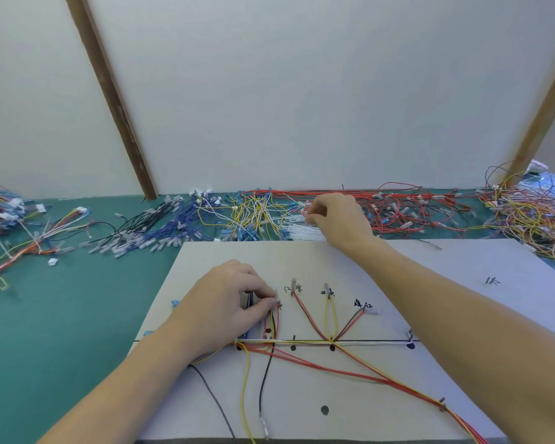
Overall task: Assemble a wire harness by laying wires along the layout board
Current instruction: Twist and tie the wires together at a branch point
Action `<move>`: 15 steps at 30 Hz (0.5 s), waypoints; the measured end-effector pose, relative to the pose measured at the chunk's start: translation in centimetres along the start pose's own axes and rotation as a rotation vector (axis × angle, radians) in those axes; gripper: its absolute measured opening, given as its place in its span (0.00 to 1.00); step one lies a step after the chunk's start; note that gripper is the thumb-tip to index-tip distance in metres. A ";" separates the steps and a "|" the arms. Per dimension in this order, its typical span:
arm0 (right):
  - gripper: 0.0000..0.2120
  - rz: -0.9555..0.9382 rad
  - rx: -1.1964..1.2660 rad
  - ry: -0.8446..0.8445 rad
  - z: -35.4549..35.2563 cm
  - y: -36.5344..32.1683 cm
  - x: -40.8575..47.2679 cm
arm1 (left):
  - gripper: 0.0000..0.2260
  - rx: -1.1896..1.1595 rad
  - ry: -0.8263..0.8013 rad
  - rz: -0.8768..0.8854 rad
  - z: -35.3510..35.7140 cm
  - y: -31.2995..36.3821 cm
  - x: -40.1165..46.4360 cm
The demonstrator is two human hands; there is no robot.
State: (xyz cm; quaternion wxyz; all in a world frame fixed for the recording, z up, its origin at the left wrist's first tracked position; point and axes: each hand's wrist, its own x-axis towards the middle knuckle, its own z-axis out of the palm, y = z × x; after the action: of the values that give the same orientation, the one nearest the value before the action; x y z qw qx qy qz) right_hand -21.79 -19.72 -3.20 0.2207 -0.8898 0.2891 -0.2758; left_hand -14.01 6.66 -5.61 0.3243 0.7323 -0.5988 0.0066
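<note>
Left hand (229,302) curled, pinching wire ends at a layout board (382,261) peg. Right hand (337,217) curled, fingertips in white wires (297,227); hold unclear. Green counter (61,315), white wall.

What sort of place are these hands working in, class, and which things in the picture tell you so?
Probably a wire-harness assembly bench in a workshop. A layout board with hand-written marks carries routed wires, heaps of colour-sorted wires lie on a green mat, and the right hand reaches into them while the left hand holds wires down.
</note>
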 end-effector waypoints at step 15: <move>0.05 -0.168 0.336 -0.202 -3.9 -7.4 -4.5 | 0.09 -0.254 0.218 -0.180 -0.8 0.6 0.2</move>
State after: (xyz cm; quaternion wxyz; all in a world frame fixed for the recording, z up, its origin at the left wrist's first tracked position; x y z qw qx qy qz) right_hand -24.40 -12.32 2.13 0.3701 -0.8845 0.1402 -0.2472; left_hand -14.22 6.83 -4.60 0.4765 0.7310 -0.4881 -0.0186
